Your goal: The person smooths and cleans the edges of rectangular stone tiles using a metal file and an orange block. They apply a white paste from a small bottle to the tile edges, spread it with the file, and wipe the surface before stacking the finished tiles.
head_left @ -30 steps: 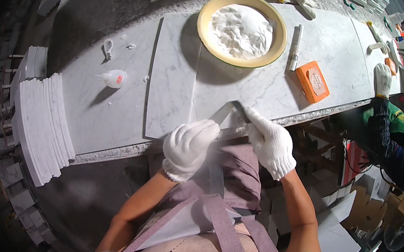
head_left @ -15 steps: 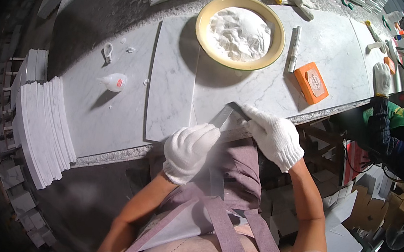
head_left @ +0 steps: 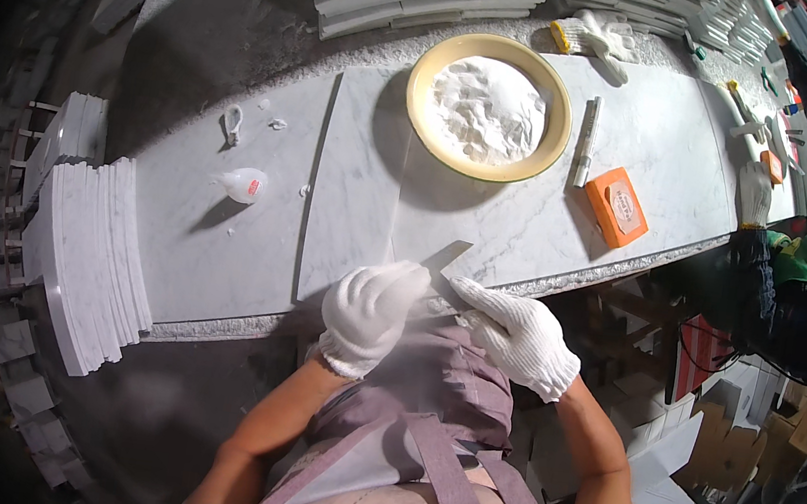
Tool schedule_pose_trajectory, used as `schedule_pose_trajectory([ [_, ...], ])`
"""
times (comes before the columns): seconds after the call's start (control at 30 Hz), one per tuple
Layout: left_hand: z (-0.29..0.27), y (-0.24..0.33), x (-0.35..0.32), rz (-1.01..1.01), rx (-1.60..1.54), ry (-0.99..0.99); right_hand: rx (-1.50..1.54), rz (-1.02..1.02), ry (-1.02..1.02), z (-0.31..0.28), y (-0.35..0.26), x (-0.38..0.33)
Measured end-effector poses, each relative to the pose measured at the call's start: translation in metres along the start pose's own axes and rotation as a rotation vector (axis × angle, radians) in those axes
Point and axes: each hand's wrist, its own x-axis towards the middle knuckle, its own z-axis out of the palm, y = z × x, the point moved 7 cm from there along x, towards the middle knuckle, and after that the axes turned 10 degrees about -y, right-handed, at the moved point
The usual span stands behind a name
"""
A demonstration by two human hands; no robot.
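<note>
The left hand [head_left: 371, 314] and the right hand [head_left: 519, 335] both wear white gloves. They meet at the near edge of the desk [head_left: 657, 152], close to the middle. Between them is a thin flat strip [head_left: 445, 257] of grey stone. It sticks up past the edge and leans over the big slab [head_left: 351, 185].

The left hand is curled into a loose fist beside the strip. I cannot tell if it grips it. The right hand lies flat with its fingers [head_left: 469, 293] pressed together and pointing at the strip, touching its lower part. Both arms come up from below with bent elbows.

The strip looks stiff and hard, and I think it is light for its size. Thin stone can snap or chip, so it is best held low, by its long sides, with both hands. The dust may make it slippery.

Farther back sits a yellow bowl [head_left: 490, 106] of white powder. Right of it lie a stick [head_left: 586, 142] and an orange box [head_left: 617, 206]. A small bottle [head_left: 243, 184] lies toward the left end. Tiles [head_left: 86, 253] are stacked at the left edge.
</note>
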Motion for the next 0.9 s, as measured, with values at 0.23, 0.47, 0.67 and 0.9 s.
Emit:
schedule_pose_trajectory([
  [0.23,-0.024,-0.031,0.013,-0.489,-0.562,0.075,0.663,0.329,0.325,-0.017,0.025,-0.013],
  [0.47,-0.034,0.02,0.045,-0.115,-0.292,-0.097,0.758,0.091,0.375,-0.008,0.002,-0.002],
  [0.67,-0.041,-0.026,0.062,-0.213,-0.171,0.131,0.768,0.143,0.463,-0.032,0.003,-0.017],
  [0.9,-0.057,-0.035,0.132,-0.117,0.092,0.021,0.316,0.058,0.688,-0.098,0.011,-0.009],
])
